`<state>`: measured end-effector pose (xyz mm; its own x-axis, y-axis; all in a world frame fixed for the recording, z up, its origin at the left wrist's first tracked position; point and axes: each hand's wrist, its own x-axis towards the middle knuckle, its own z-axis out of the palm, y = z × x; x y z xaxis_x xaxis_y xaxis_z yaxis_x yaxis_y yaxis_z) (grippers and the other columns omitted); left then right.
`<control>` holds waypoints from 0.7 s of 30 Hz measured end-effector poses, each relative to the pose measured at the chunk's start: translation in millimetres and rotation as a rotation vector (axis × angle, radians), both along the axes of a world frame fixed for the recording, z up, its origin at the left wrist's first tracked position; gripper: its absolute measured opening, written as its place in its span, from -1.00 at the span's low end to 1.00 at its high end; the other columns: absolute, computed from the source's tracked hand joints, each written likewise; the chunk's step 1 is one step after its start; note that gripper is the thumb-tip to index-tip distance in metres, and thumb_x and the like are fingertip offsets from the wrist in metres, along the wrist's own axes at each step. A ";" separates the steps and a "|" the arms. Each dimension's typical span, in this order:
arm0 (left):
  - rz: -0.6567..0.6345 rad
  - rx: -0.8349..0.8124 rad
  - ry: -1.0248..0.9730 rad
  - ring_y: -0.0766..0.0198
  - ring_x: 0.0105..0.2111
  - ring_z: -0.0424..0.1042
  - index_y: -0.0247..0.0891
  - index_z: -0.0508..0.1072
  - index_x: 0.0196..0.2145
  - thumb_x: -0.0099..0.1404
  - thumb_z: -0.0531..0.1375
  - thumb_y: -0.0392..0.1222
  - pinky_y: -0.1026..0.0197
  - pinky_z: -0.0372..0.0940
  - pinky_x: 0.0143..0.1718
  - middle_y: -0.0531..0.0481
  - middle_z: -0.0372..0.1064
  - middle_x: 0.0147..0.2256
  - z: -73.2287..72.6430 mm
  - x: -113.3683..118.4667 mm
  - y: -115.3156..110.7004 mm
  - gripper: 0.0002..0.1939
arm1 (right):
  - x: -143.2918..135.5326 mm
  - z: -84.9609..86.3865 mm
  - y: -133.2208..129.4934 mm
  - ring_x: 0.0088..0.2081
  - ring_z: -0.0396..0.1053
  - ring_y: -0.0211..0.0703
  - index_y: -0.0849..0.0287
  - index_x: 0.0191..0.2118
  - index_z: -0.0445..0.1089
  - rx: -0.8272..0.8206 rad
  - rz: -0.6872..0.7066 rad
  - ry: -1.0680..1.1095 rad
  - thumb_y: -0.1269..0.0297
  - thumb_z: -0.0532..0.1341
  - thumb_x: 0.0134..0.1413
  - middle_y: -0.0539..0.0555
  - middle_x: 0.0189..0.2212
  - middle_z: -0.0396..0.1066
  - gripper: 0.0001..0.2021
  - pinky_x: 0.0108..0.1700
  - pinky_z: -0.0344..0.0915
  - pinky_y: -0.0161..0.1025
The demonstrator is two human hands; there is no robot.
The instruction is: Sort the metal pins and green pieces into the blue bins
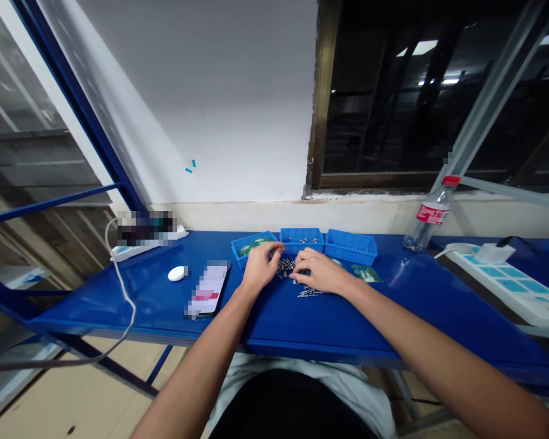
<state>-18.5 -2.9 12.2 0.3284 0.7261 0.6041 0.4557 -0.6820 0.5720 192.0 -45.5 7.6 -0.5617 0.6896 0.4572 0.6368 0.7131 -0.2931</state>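
My left hand (261,266) reaches over the blue table, its thumb and fingers drawn together in front of the middle blue bin (302,247). Whether anything sits between those fingertips is too small to make out. Fingers curled downward, my right hand (319,271) is closed at a pile of small metal screws (285,267); what it pinches is hidden. More loose screws (308,293) lie just below that hand. Metal pieces show inside the middle bin. The left blue bin (240,260) holds green parts, and a few small pieces are in the right blue bin (348,245).
Green circuit boards (366,274) lie right of my right hand. A phone (210,286) and a white oval object (176,274) are at left. A red-capped bottle (432,214) stands back right, near a power strip (507,277). A cable (127,296) hangs over the left edge.
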 end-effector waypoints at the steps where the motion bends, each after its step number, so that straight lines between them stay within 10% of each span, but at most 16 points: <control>1: -0.003 -0.002 0.002 0.14 -0.10 0.59 -0.22 0.58 -0.07 0.42 0.13 -0.24 0.14 0.48 -0.08 -0.08 0.61 -0.11 -0.1 0.1 -0.1 -0.75 | -1.0 0.3 -0.8 -0.13 0.36 -0.04 0.10 -0.33 0.59 0.000 0.008 0.005 0.18 0.29 0.27 0.12 -0.28 0.46 -0.81 -0.03 0.31 -0.11; 21: -0.249 -0.160 0.081 0.15 -0.23 0.61 -0.24 0.59 -0.01 0.38 0.16 -0.16 0.22 0.44 -0.20 -0.07 0.63 -0.17 7.4 9.6 -19.0 -0.70 | -8.0 7.8 -6.0 -0.30 0.50 -0.12 0.11 -0.23 0.57 -0.016 -0.205 0.467 0.29 0.31 0.22 0.05 -0.30 0.58 -0.92 -0.16 0.41 -0.18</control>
<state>-8.9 -21.9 19.6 0.5510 0.7007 0.4532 0.3344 -0.6829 0.6495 184.0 -51.6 15.4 -0.1525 0.7731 0.6157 0.5613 0.5805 -0.5899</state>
